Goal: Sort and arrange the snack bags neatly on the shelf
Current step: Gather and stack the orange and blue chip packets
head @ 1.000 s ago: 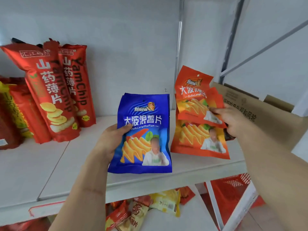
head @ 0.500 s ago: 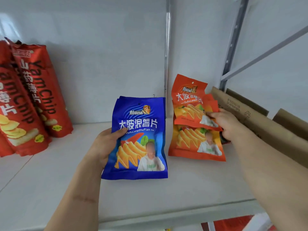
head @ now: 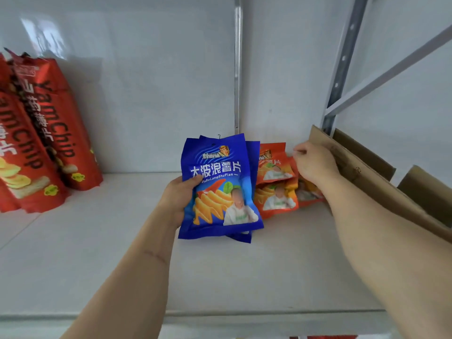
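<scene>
My left hand (head: pixel 179 194) grips a small stack of blue chip bags (head: pixel 220 192) by their left edge and holds them upright above the white shelf (head: pixel 97 253). Behind and to the right of them, several orange chip bags (head: pixel 276 189) of the same brand sit against the back wall, overlapping each other. My right hand (head: pixel 315 165) is at their upper right edge with its fingers curled onto them. One orange bag lies partly hidden under my right wrist.
Tall red YamChip bags (head: pixel 56 128) stand leaning at the shelf's far left. Brown cardboard box flaps (head: pixel 367 177) rise along the right end, beside a grey metal upright (head: pixel 342 64). The white back panel is close behind the bags.
The orange bags went back and down against the rear wall with my right hand. My left hand moved the blue bags rightward, in front of them. The view shifted up and right.
</scene>
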### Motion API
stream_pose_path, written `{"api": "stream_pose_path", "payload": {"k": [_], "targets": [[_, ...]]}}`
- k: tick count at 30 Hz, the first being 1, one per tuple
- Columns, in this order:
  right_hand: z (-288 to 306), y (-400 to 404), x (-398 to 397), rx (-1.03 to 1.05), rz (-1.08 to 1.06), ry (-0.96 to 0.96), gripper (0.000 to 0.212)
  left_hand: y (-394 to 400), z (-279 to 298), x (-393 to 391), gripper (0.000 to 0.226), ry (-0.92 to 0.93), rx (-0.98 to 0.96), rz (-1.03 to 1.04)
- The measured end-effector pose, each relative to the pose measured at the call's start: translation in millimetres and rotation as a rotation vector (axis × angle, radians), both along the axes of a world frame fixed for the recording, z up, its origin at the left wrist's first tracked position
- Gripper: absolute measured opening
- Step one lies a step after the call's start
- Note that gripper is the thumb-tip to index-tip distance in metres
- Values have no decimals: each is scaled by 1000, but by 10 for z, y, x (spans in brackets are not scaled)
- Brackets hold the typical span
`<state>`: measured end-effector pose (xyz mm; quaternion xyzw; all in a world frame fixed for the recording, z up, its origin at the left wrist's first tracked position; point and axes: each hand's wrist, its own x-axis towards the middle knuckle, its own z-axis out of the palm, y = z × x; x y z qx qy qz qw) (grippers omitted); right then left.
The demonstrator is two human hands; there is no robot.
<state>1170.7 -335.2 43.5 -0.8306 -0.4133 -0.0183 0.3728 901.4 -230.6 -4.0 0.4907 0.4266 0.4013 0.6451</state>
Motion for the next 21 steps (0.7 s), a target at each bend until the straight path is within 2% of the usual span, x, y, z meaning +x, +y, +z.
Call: {"api": "stream_pose_path", "payload": {"k": [4, 9, 11, 13, 16, 18, 21], "targets": [[-33, -94, -67, -125, 51, -202, 24, 131, -46, 290, 12, 55, 2, 48], [-37, -161, -106, -146, 87, -236, 24, 202, -92, 617, 12, 116, 45, 96], [-52, -170, -150, -161, 106, -276, 22, 226, -72, 678, 16, 161, 92, 106], [-53, -178, -215, -149, 127, -322, 21, 255, -26, 677, 31, 232, 176, 148], [-41, -153, -355, -106, 155, -422, 23, 265, 30, 547, 53, 476, 335, 247], [-27, -111, -506, -99, 165, -552, 25, 222, 47, 412, 53, 626, 467, 297], [7, -49, -847, -89, 206, -709, 23, 44, 90, 107, 40, 904, 755, 346]]}}
